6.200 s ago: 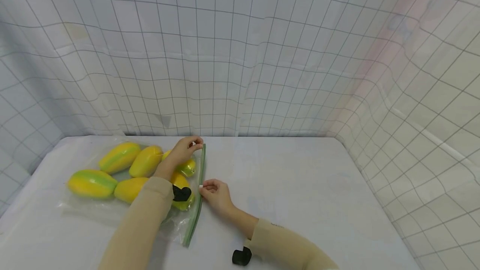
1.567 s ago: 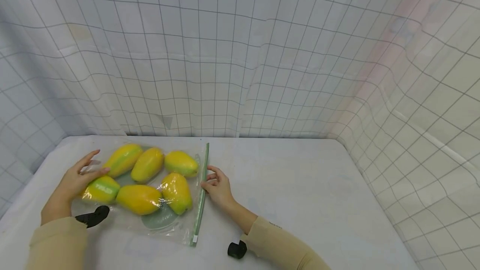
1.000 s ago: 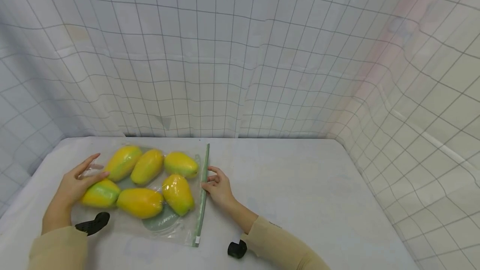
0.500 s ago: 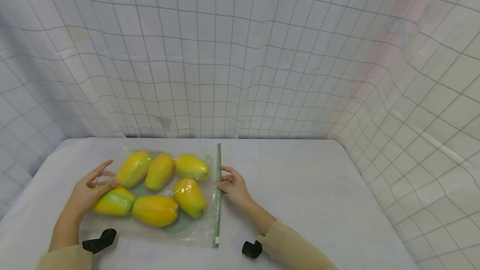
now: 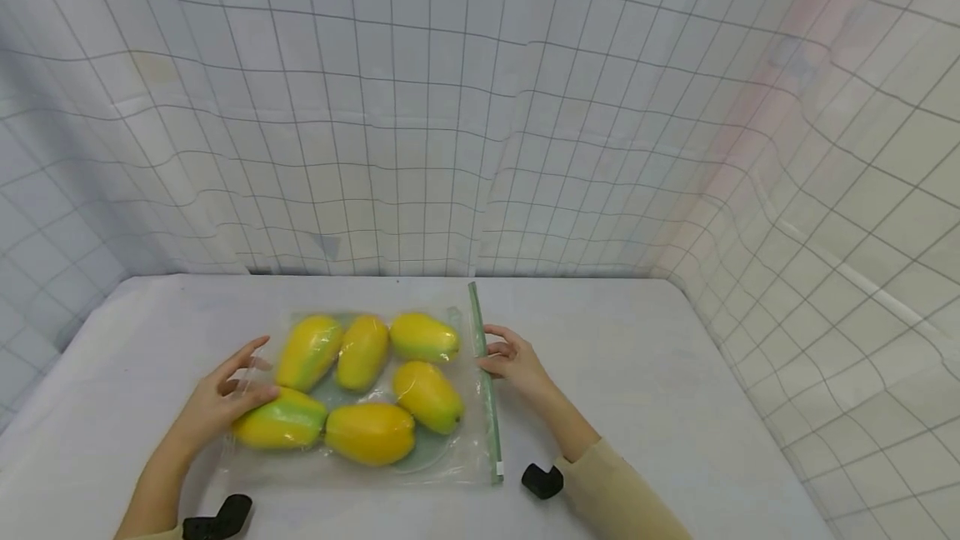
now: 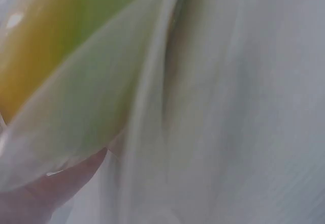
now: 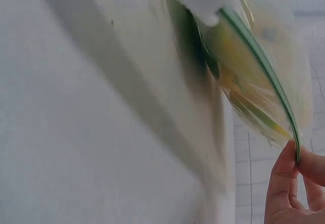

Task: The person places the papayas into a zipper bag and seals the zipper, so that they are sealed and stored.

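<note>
A clear zip bag (image 5: 465, 465) holds several yellow-green fruits (image 5: 371, 433) that look like mangoes or papayas. My left hand (image 5: 213, 407) grips the bag's closed left end, thumb against the nearest fruit and fingers at the bag's edge. Along the right end runs a green zip strip (image 5: 491, 415), its white slider (image 5: 499, 468) at the near end. My right hand (image 5: 521, 365) pinches that strip around its middle. In the right wrist view, thumb and fingertip (image 7: 288, 150) squeeze the strip, and the bag casts a shadow on the tabletop.
A white-covered table (image 5: 637, 407) spreads under the bag. White curtains with a dark grid (image 5: 480, 107) enclose the back and both sides. A black wrist camera (image 5: 542, 482) sits by the right sleeve, another black camera (image 5: 225, 515) by the left wrist.
The white slider has gone from mid-strip to the near end. My left hand has left the strip for the bag's left end. Both hands have then shifted the bag rightward.
</note>
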The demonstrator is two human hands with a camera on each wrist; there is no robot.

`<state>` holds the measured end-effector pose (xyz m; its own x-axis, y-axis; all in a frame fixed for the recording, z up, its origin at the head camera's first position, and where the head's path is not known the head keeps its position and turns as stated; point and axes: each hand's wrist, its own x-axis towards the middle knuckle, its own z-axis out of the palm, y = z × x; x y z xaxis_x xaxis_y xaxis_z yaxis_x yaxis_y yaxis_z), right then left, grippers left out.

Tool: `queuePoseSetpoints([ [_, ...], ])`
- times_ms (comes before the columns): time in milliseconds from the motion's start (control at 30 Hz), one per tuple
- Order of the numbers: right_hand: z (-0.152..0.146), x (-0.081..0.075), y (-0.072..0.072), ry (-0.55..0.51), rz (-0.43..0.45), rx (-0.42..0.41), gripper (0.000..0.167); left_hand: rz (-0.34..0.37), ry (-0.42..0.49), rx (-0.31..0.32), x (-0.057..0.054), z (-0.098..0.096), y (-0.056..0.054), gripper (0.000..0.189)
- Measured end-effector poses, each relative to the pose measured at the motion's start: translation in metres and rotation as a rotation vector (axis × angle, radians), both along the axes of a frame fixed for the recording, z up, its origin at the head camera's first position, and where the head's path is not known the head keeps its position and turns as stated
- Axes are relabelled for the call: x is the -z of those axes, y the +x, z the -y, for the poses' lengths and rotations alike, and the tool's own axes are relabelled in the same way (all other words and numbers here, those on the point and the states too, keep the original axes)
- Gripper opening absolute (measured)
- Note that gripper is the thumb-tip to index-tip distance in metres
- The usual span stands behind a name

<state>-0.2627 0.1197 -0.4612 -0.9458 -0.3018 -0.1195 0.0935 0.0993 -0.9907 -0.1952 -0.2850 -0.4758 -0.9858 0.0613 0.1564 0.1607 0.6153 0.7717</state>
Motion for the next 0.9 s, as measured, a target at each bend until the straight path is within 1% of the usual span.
queuePoseSetpoints([
  [100, -0.015, 0.005, -0.005, 0.007, -0.001, 0.013, 0.054, -0.016, 0.018, 0.02, 0.003, -0.013, 0.001, 0.071],
  [200, -0.03, 0.006, -0.006, -0.001, 0.003, 0.011, 0.056, -0.012, 0.039, 0.038, 0.004, -0.024, 0.001, 0.071],
  [300, -0.043, 0.007, -0.006, -0.01, 0.006, 0.003, 0.057, 0.006, 0.062, 0.043, 0.005, -0.036, 0.002, 0.072],
  [500, -0.067, 0.009, -0.004, -0.027, 0.013, 0.015, 0.057, 0.033, 0.085, 0.034, 0.006, -0.059, 0.002, 0.073],
  [767, -0.09, 0.013, -0.001, -0.01, 0.019, 0.038, 0.059, 0.006, 0.125, 0.024, 0.009, -0.083, 0.005, 0.073],
  [900, -0.098, 0.016, -0.001, -0.005, 0.01, 0.039, 0.059, -0.007, 0.126, 0.022, 0.01, -0.093, 0.008, 0.073],
])
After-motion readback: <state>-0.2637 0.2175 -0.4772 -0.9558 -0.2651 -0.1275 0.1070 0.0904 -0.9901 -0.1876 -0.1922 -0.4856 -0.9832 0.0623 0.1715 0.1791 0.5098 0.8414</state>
